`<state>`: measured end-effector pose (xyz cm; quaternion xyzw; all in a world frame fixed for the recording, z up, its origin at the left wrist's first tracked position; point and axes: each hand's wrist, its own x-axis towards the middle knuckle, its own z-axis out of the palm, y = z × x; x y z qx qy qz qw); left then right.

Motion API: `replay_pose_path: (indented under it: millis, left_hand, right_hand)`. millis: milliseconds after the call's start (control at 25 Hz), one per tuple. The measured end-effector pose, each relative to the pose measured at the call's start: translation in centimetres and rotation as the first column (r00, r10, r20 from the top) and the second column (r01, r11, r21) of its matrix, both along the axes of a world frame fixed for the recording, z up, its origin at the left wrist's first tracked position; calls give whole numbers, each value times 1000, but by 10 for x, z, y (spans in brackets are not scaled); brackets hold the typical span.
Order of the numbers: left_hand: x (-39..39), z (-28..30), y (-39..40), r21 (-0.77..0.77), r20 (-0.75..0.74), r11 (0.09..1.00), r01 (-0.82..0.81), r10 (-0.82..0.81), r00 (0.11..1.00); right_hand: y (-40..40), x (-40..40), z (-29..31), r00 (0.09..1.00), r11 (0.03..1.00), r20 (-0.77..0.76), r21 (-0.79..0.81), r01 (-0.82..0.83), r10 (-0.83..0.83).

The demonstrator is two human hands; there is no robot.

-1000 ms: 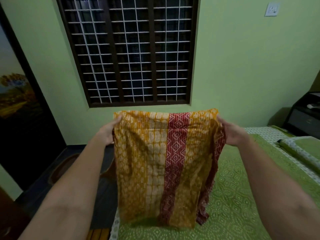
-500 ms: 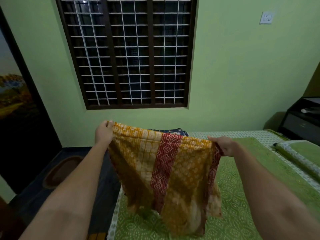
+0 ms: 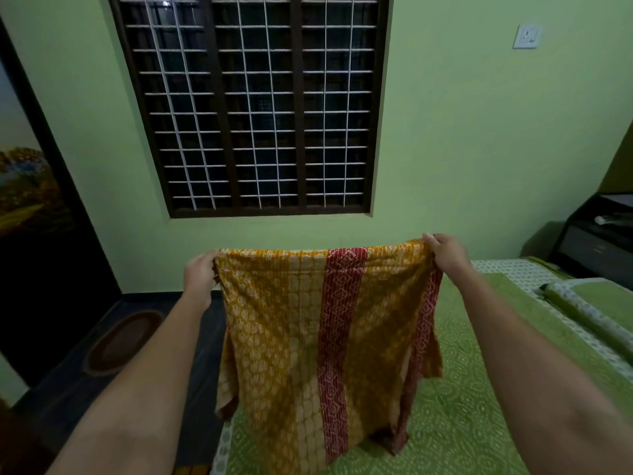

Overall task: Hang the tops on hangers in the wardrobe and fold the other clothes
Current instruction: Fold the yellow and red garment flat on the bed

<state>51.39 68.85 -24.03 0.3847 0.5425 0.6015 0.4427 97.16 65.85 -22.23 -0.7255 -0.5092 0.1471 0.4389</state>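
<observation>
Mustard-yellow printed cotton garment with a red patterned stripe (image 3: 325, 337), held spread by its top corners; left hand (image 3: 198, 277) and right hand (image 3: 447, 253) both pinched closed on it; lower hem touching the green patterned bedspread (image 3: 472, 406).

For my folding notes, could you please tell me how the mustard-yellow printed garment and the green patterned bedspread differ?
The mustard-yellow printed garment hangs upright in the air, pinched by the left hand and right hand; the green patterned bedspread lies flat. The garment carries a red vertical band; the bedspread shows none. Both bear pale printed motifs.
</observation>
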Motion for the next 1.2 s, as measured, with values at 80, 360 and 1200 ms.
replay_pose_path:
  millis: [80,360,1200]
  left_hand:
    - [-1,2,1,52,-9,998,39,-38,999]
    - [2,-37,1,-236,-446,966,102,-202,872]
    - [-8,43,15,28,-734,994,101,-48,677]
  right_hand:
    - [-3,-3,9,1000,999,0,34,14,-14]
    - [-25,-2,-41,965,940,264,-326,103,-14]
    - [-16,29,25,994,995,-38,-4,-101,100]
